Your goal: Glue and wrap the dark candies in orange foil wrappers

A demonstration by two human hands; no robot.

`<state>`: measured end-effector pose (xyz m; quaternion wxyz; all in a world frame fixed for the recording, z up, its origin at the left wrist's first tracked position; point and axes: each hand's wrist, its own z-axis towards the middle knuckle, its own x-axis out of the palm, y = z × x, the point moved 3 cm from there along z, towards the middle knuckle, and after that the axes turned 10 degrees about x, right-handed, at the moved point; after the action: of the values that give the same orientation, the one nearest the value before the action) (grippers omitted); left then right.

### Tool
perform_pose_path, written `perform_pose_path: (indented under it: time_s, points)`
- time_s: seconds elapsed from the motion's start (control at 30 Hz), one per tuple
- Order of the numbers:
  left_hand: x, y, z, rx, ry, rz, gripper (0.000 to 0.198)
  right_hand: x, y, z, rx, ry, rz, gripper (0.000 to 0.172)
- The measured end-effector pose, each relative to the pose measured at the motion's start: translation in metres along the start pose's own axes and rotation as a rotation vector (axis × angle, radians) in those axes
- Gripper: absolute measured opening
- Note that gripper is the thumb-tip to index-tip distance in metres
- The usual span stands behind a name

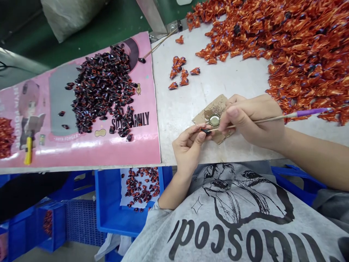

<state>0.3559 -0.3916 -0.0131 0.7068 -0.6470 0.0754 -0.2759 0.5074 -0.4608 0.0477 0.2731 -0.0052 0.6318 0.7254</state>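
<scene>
Pinched between the thumb and fingers of my left hand point(188, 145) is a small black-and-orange piece point(205, 131). My right hand point(251, 118) grips a thin wooden stick point(269, 119) with a purple band near its far end, and the stick's tip meets the piece. What the stick's tip carries is too small to make out. Just behind my fingers lies a piece of brown cardboard point(208, 109), spotted with dark specks. On it sits a small round metal cap point(214, 120), partly beside my right fingers.
Orange pieces point(300, 47) heap across the table's right side, with several more point(180, 71) nearer the middle. Black pieces point(103, 87) pile on a pink printed mat point(136, 145) at left, near a yellow-handled tool point(28, 150). A blue crate point(114, 214) below holds more pieces.
</scene>
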Motion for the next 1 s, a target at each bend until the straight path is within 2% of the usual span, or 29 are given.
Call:
perform_pose_path:
  time_s: [0.1,0.27,0.4,0.63,0.77,1.0]
  points:
    - [0.0,0.0005,0.0002,-0.001,0.017,0.002,0.018,-0.0007,0.0019,-0.0007,-0.003,-0.012,0.004,0.064]
    - [-0.0001,0.0038,0.0004,-0.018,0.04,-0.012,0.019,-0.0044,0.0034,-0.0025,0.162,-0.047,0.048,0.065]
    - [-0.0007,0.0055,0.0004,0.003,0.05,-0.035,0.017,-0.0039,0.0042,-0.0025,0.181,-0.043,0.079,0.064]
    - [-0.002,0.0066,-0.0005,-0.004,0.05,-0.012,0.018,-0.0014,0.0048,-0.0028,0.075,-0.062,0.038,0.062]
    - [-0.0018,0.0066,-0.0002,0.025,0.078,-0.028,0.015,-0.0017,0.0027,-0.0021,0.066,-0.069,0.004,0.063]
    - [-0.0022,0.0074,-0.0004,0.062,0.118,-0.046,0.017,-0.002,-0.0009,-0.0028,-0.123,-0.08,0.007,0.052]
